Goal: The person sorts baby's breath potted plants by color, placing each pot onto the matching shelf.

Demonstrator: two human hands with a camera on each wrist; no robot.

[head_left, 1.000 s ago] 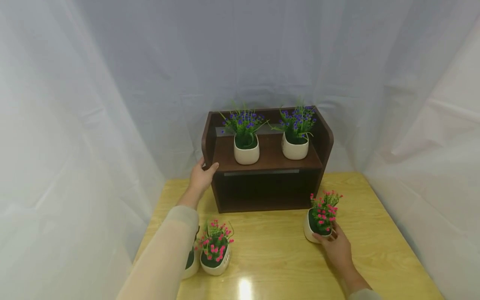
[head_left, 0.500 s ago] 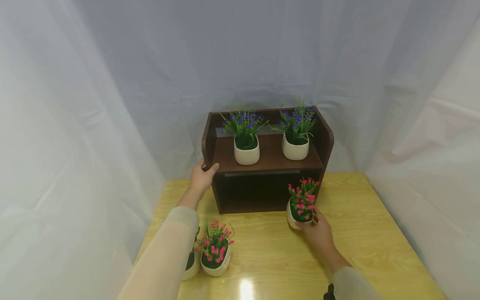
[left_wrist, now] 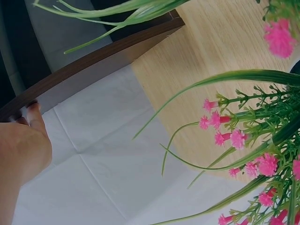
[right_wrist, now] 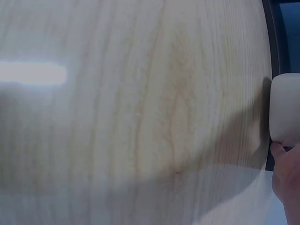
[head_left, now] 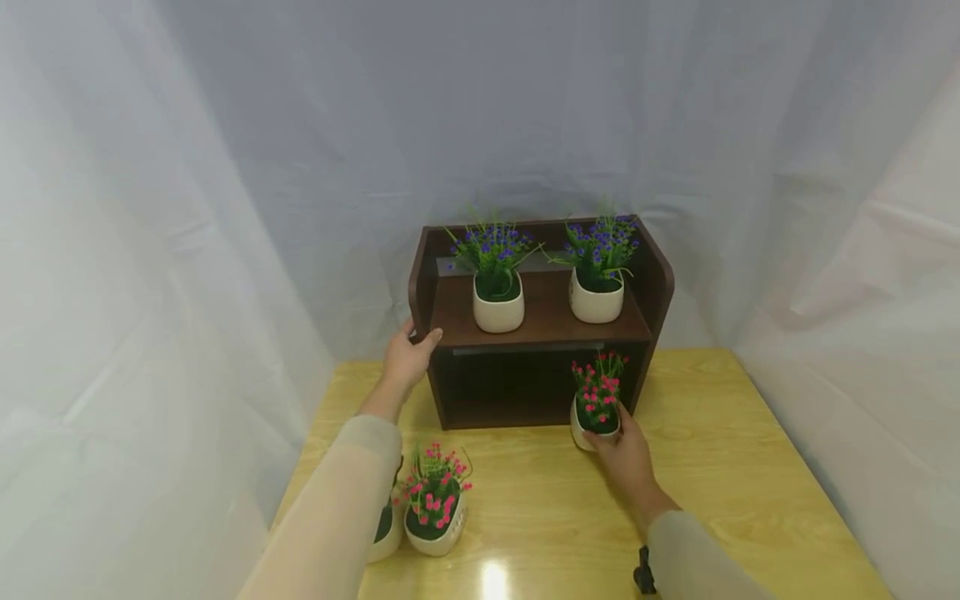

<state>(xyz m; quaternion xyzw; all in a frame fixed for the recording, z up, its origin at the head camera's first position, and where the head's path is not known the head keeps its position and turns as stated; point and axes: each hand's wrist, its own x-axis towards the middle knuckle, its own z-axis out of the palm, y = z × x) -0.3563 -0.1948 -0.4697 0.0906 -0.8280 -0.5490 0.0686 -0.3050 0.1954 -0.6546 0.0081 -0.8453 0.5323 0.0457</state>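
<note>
My left hand (head_left: 407,362) grips the left side panel of a dark brown two-tier shelf (head_left: 542,312), thumb inside and fingers outside. In the left wrist view, fingertips (left_wrist: 36,117) touch the panel's edge. My right hand (head_left: 628,457) holds a white pot of pink flowers (head_left: 597,404) by its right and front sides, in front of the lower compartment's right half. The right wrist view shows this white pot (right_wrist: 286,110) beside the shelf's dark lower edge; most of the right hand (right_wrist: 287,180) is cut off there.
Two white pots with purple flowers, left (head_left: 498,312) and right (head_left: 596,304), stand on the upper tier. A pink-flowered pot (head_left: 435,533) stands front left on the wooden table (head_left: 525,500); another white pot (head_left: 386,542) is partly behind my left sleeve. White sheeting (head_left: 525,100) surrounds the table.
My right hand has carried the pink-flowered pot left and slightly forward, to the front of the lower compartment. The left hand keeps its grip on the side panel.
</note>
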